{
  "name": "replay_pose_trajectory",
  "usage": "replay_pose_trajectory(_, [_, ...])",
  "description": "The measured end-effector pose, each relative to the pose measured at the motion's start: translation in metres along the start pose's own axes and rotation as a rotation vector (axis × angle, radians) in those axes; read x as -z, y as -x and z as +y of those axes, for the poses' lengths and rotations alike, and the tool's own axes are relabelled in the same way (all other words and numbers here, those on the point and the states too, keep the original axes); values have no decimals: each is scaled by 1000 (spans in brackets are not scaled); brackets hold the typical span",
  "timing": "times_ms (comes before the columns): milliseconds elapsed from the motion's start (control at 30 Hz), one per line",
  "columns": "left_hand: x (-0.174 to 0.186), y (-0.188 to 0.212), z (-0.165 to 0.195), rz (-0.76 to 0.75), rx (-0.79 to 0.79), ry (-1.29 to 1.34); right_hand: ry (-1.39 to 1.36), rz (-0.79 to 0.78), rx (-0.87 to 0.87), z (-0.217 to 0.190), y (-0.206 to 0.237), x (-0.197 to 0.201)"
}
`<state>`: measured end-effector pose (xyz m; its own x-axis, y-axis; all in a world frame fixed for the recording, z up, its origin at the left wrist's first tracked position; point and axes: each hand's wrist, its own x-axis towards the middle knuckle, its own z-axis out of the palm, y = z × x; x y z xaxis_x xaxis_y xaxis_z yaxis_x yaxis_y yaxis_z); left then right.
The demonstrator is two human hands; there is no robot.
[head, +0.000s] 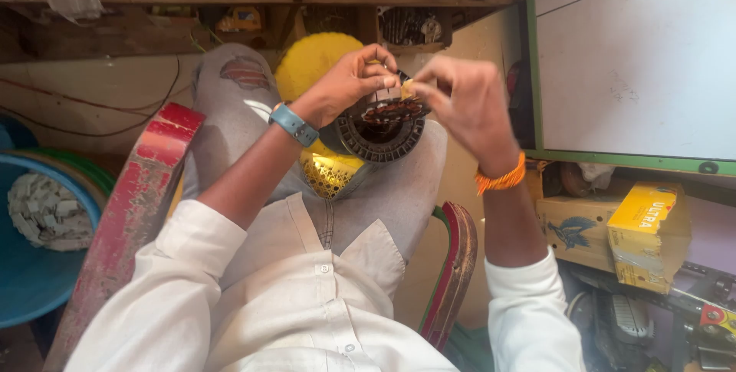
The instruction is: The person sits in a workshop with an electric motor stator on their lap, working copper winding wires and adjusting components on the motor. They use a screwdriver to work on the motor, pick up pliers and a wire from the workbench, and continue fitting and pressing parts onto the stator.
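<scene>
Workshop lap: fingers point(381, 73) pinching stator point(381, 128).

Your motor stator point(381, 133) is a dark, ring-shaped core with a ribbed outer rim and copper-brown windings across its top. It rests tilted on your lap, at 12 o'clock from your chest, rim facing you, upper edge partly hidden.
</scene>
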<state>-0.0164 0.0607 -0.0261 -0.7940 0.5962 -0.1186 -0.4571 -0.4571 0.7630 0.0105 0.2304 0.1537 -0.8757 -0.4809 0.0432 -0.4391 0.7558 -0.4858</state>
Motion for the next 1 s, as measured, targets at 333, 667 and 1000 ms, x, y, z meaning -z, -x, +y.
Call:
replay_pose_trajectory(333, [-7,2,1,34,-34,-134,-134,185,-319,2,72,-61])
replay_pose_trajectory(667, [-44,34,12,259,-266,-540,-83,266,-206,33,108,-91])
replay_pose_trajectory(1000, [-62,33,-2,473,-434,-994,-222,279,-291,52,68,-24])
